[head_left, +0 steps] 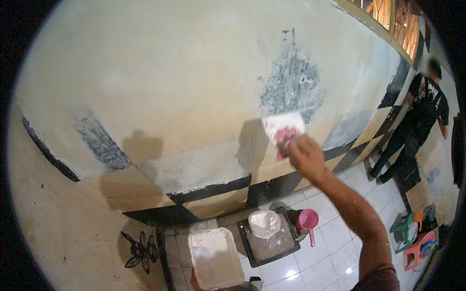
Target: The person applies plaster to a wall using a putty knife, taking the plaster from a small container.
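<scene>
My right hand (305,156) is closed round the handle of a pink putty scraper (286,135), its wide blade coated with white putty. The blade lies at the wall (204,87), just below a rough dark grey patch (293,87). At the lower edge, a small part of my left hand (194,281) shows beside a white rectangular tray (216,257) smeared with putty. My left hand grips the tray's side, and most of its fingers are hidden under it.
Below on the tiled floor, a white tub of putty (264,223) stands on a dark-edged square board (272,250). A pink dipper (307,219) is next to it. A person in dark clothes (410,123) stands far right, near green and red plastic stools (418,250). A window (388,19) is upper right.
</scene>
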Motion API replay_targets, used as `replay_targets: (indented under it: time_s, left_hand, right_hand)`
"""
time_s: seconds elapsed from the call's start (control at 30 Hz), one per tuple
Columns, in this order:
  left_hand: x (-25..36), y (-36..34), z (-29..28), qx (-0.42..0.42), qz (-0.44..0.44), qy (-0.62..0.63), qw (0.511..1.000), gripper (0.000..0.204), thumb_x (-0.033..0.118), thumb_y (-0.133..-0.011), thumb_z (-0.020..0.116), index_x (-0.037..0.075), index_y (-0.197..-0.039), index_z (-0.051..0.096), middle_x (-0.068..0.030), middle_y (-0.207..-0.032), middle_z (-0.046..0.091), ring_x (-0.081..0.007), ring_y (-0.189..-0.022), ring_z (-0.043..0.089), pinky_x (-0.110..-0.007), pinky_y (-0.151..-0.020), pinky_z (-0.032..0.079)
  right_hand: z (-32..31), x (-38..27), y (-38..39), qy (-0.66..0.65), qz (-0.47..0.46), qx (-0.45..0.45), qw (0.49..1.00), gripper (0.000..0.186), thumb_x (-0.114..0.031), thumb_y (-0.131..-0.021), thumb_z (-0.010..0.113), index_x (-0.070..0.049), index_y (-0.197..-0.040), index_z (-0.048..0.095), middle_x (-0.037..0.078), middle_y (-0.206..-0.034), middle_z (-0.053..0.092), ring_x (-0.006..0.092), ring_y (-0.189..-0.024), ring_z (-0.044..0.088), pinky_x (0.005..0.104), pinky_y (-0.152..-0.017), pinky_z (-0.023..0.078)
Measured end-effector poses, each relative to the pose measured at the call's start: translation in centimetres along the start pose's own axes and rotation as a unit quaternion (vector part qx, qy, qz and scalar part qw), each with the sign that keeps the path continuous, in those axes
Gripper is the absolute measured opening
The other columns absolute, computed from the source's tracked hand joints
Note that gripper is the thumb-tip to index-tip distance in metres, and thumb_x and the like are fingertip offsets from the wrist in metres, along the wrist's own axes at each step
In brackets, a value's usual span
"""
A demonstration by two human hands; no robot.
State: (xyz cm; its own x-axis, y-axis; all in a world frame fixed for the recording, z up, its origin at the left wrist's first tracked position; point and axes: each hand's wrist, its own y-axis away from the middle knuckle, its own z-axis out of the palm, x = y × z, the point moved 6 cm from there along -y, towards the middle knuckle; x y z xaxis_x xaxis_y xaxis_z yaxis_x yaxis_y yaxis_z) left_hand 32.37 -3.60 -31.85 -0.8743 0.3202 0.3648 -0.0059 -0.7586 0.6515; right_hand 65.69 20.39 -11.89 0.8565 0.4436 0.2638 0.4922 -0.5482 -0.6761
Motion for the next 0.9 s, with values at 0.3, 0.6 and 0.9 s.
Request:
replay_targets:
  time_s: [0.3,0.6,0.9]
  left_hand:
    - [-0.3,1.0,2.8,0.007,-0.006,0.026,1.0,0.066,0.053,-0.087,0.05,0.012,-0.139,0.044,-0.0122,-0.136,0.052,-0.036,-0.123,0.051,-0.06,-0.1,0.04]
    - [-1.0,0.7,1.5,0.058,-0.036,0.021,0.997,0.062,0.051,-0.088,0.045,0.012,-0.137,0.046,-0.0128,-0.135,0.052,-0.0358,-0.124,0.049,-0.06,-0.104,0.036]
    - [-0.8,1.0,1.1,-0.019,-0.041,0.056,0.997,0.061,0.049,-0.088,0.048,0.013,-0.138,0.045,-0.0121,-0.135,0.052,-0.0349,-0.125,0.049,-0.06,-0.102,0.038]
  right_hand:
    - [-13.6,10.2,-18.9,0.142,0.032,0.202,0.968,0.019,-0.016,-0.085,0.057,-0.011,-0.103,0.055,0.01,-0.097,0.061,0.0317,-0.089,0.061,0.0427,-0.072,0.052]
    - [4.1,3.5,-0.8,0.05,-0.032,0.044,0.997,0.047,-0.016,-0.076,0.064,-0.009,-0.121,0.049,0.013,-0.115,0.053,0.0349,-0.104,0.057,0.0426,-0.087,0.052]
    - [-4.1,1.5,-8.3,0.018,0.058,0.108,0.992,0.04,-0.008,-0.078,0.06,-0.008,-0.117,0.054,0.014,-0.12,0.058,0.033,-0.106,0.059,0.0418,-0.084,0.051]
